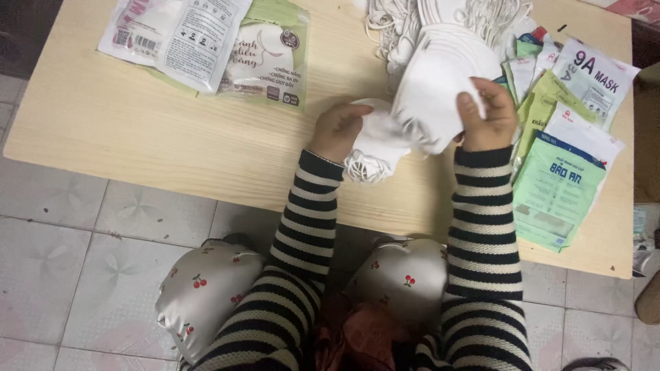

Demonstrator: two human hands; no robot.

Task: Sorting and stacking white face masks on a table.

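Observation:
My left hand (337,127) and my right hand (487,115) both grip a bunch of white face masks (430,96) over the middle of a low wooden table (172,130). The left hand pinches the lower end, where white ear loops (364,167) hang down. The right hand clasps the upper right edge with the thumb on top. Behind the hands a larger pile of white masks (447,17) with tangled loops lies at the far edge.
Flat green and white packets (560,185) are fanned out at the table's right end. More packets (206,41) lie at the far left. Tiled floor (103,227) surrounds the table; my knees sit under its near edge.

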